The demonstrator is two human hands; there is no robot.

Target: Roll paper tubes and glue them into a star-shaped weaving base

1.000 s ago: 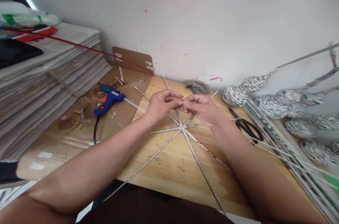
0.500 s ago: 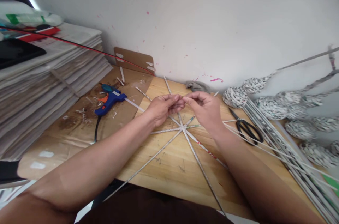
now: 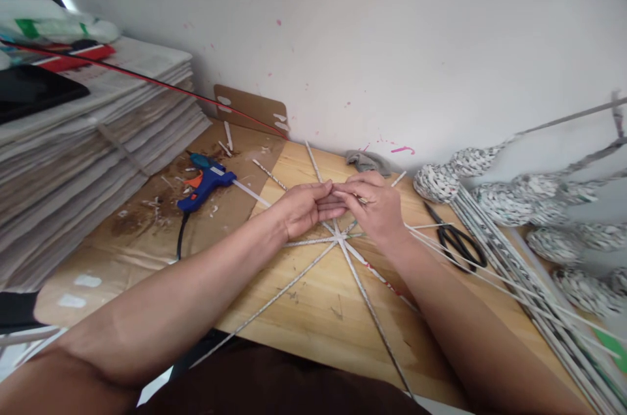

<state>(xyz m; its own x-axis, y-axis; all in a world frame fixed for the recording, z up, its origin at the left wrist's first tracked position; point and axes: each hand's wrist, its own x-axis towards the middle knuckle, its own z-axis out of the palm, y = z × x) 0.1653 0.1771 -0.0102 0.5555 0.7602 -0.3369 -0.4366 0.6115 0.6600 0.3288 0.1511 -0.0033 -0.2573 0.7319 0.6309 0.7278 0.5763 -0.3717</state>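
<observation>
My left hand (image 3: 313,207) is palm up with its fingers stretched out, over the middle of the table. Its fingertips meet those of my right hand (image 3: 375,209), whose fingers are bent and pinched together. Whatever lies in that pinch is mostly hidden. Two thin white paper strips (image 3: 467,266) run from behind my right wrist toward the lower right. Under both hands, rolled paper tubes cross in a star (image 3: 339,238) flat on the wood, some spokes partly covered by my hands and forearms.
On cardboard (image 3: 122,255) at left lies a blue glue gun (image 3: 208,185), near a tall newspaper stack (image 3: 98,121). Black-handled scissors (image 3: 460,246) and a bundle of paper tubes (image 3: 519,278) lie right. Braided paper pieces (image 3: 438,182) rest along the wall, near a grey cloth (image 3: 367,161).
My left hand has opened from a pinch to stretched fingers. My right fingers have moved slightly down over them. The view has shifted slightly.
</observation>
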